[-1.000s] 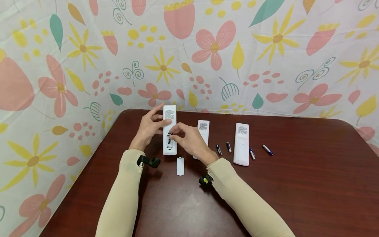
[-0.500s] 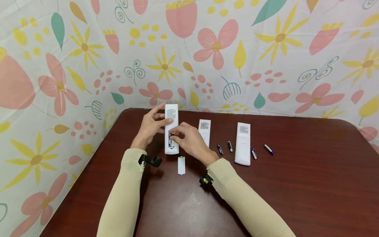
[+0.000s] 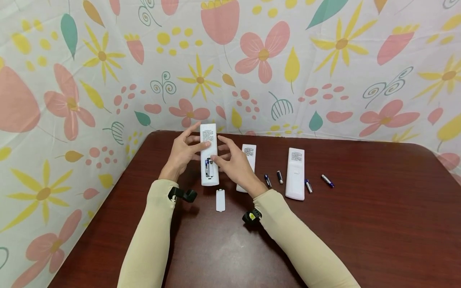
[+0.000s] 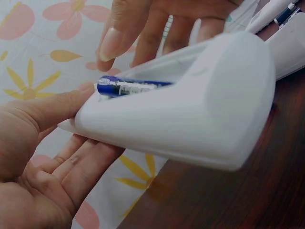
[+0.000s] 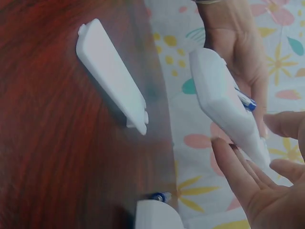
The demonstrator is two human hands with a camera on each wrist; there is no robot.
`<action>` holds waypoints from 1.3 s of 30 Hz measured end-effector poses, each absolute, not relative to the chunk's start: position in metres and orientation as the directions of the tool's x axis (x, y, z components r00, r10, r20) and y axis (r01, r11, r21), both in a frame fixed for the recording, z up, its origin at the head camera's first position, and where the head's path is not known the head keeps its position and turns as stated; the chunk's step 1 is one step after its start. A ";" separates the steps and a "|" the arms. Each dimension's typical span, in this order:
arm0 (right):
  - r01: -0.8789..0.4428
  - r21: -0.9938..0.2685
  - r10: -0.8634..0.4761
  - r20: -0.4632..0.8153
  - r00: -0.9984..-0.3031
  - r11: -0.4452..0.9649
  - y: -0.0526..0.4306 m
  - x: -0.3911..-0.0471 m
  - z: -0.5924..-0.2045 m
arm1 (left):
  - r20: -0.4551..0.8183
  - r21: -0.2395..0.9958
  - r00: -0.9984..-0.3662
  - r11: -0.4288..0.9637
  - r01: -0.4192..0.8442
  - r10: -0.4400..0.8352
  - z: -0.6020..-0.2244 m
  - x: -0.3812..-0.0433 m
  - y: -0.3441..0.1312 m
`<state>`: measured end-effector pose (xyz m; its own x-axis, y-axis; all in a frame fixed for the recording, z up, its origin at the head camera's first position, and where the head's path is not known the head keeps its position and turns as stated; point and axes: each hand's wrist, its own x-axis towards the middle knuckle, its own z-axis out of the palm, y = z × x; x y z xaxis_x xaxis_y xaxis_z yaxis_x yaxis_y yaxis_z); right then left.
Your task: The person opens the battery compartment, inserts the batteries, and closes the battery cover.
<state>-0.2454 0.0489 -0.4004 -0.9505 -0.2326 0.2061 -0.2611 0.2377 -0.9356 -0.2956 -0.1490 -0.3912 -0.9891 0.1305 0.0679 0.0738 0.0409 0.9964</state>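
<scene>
My left hand (image 3: 181,154) holds a white remote control (image 3: 205,155) tilted up off the table, thumb across its back and fingers behind it. A blue-and-silver battery (image 4: 124,87) lies in the left side of its uncovered compartment, its blue end standing above the rim in the left wrist view. My right hand (image 3: 235,164) is at the remote's right edge with fingers spread and nothing in them. Its thumb is by the compartment; the right wrist view shows this thumb apart from the battery. The white battery cover (image 3: 220,201) lies on the table just below the remote.
A second white remote (image 3: 249,160) lies partly behind my right hand. Farther right is a third remote (image 3: 295,174), back up. Several loose batteries (image 3: 280,177) lie around it on the brown table (image 3: 360,232). A flowered cloth (image 3: 230,92) hangs behind the table.
My right fingers, earlier bunched over the battery in the compartment, have let go and spread apart beside the remote. The battery stays in the compartment. My left hand keeps its hold, the remote slightly higher.
</scene>
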 end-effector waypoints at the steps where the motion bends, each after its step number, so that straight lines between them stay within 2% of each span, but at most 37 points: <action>1: -0.234 -0.949 -0.242 0.180 -0.953 0.213 0.048 -0.245 -0.400 | 0.072 0.996 -0.988 0.037 0.077 0.134 -0.391 -0.296 -0.149; 7: -0.187 -0.961 -0.253 0.133 -0.958 0.203 0.046 -0.244 -0.402 | 0.079 0.996 -0.983 0.025 0.084 0.169 -0.391 -0.296 -0.147; 39: -0.194 -0.957 -0.242 0.140 -0.960 0.216 0.037 -0.243 -0.405 | 0.114 0.992 -0.979 0.033 0.121 0.170 -0.387 -0.293 -0.147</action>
